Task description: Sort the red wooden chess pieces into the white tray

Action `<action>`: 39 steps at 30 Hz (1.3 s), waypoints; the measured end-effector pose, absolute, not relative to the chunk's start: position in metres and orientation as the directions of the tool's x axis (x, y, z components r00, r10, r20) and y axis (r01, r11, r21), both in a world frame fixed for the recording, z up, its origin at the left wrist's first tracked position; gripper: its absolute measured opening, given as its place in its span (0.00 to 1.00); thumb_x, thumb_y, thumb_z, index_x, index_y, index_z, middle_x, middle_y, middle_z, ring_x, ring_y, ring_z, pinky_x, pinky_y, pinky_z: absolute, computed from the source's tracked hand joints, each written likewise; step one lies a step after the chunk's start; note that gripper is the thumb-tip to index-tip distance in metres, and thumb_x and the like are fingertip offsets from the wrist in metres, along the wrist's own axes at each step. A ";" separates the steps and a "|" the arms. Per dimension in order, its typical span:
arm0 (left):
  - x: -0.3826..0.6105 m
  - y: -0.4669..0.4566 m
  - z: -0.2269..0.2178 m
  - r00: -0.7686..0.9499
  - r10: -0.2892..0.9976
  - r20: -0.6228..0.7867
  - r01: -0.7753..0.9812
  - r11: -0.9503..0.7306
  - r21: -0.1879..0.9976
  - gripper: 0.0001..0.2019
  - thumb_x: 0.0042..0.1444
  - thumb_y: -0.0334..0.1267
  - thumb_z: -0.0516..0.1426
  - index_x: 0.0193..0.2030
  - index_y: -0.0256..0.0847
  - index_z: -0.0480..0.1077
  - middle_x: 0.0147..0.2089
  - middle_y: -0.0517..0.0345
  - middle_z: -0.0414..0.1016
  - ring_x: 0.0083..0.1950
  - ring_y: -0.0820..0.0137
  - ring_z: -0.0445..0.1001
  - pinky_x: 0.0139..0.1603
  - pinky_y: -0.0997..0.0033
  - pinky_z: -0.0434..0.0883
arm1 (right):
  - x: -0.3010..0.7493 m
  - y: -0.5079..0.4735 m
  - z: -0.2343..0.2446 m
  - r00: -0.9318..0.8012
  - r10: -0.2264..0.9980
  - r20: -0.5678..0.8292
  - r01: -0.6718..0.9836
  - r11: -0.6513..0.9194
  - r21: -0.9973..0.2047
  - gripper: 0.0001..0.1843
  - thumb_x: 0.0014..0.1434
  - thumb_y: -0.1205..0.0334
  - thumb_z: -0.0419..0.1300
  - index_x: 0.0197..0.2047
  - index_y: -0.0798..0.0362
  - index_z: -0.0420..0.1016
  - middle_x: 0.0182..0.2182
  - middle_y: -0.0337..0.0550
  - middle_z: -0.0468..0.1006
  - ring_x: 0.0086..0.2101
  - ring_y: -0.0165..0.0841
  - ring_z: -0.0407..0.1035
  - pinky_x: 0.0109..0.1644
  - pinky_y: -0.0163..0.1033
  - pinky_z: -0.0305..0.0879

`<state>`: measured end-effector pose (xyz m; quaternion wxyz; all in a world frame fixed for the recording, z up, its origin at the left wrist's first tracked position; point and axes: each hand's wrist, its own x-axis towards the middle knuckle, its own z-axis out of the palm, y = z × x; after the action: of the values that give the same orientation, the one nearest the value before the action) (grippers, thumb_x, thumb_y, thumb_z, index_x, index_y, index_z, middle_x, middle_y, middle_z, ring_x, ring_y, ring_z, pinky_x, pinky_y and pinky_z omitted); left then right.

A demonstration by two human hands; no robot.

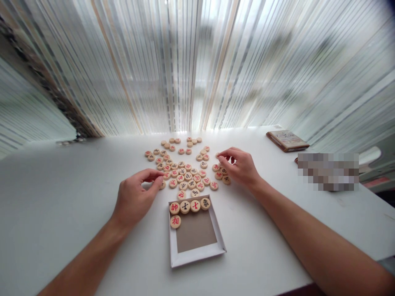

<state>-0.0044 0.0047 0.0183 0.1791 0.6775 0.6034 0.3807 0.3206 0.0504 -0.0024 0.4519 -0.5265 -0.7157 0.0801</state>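
Observation:
Round wooden xiangqi pieces (188,176) with red or black characters lie in a loose cluster on the white table. My left hand (134,199) is at the cluster's near left edge, thumb and forefinger pinched at a xiangqi piece (162,185) partly hidden by the thumb. At the right side, my right hand (240,165) has its thumb and forefinger at a light piece (217,155), and its fingers partly cover others below. Nearest me stands a shallow white box tray (200,260), with a row of pieces along its far wall and one red piece (175,222) beneath them at the left.
A flat brown-edged box (287,140) lies at the table's back right. Nearer me is a blurred-out item (328,172). Striped curtains (185,65) hang behind the table (77,230), and a beaded cord (58,98) hangs at the left.

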 end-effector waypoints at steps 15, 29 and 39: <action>-0.005 0.007 0.015 -0.010 0.954 0.300 0.646 -0.222 0.730 0.12 0.61 0.47 0.62 0.39 0.43 0.83 0.42 0.52 0.88 0.42 0.59 0.85 0.40 0.66 0.78 | 0.299 0.030 0.002 -0.249 0.769 0.589 0.630 0.590 -0.505 0.08 0.67 0.63 0.62 0.41 0.53 0.85 0.37 0.48 0.85 0.38 0.39 0.79 0.42 0.43 0.73; -0.006 0.009 0.011 0.007 0.950 0.313 0.637 -0.246 0.730 0.12 0.62 0.47 0.61 0.40 0.41 0.83 0.42 0.53 0.88 0.41 0.62 0.85 0.44 0.65 0.79 | 0.296 0.028 0.000 -0.428 0.701 0.570 0.560 0.701 -0.441 0.09 0.67 0.69 0.62 0.42 0.52 0.86 0.34 0.47 0.87 0.36 0.39 0.78 0.43 0.43 0.72; -0.007 0.006 0.017 -0.052 0.937 0.344 0.645 -0.231 0.728 0.12 0.61 0.46 0.62 0.42 0.43 0.84 0.43 0.54 0.88 0.46 0.60 0.84 0.37 0.68 0.76 | 0.299 0.031 -0.002 -0.383 0.710 0.591 0.608 0.676 -0.417 0.14 0.62 0.75 0.60 0.41 0.51 0.86 0.33 0.46 0.86 0.35 0.40 0.78 0.41 0.44 0.73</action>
<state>-0.0070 0.0059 0.0170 0.1757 0.6656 0.5945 0.4156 0.2995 0.0306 -0.0019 0.3881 -0.3973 -0.8290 0.0658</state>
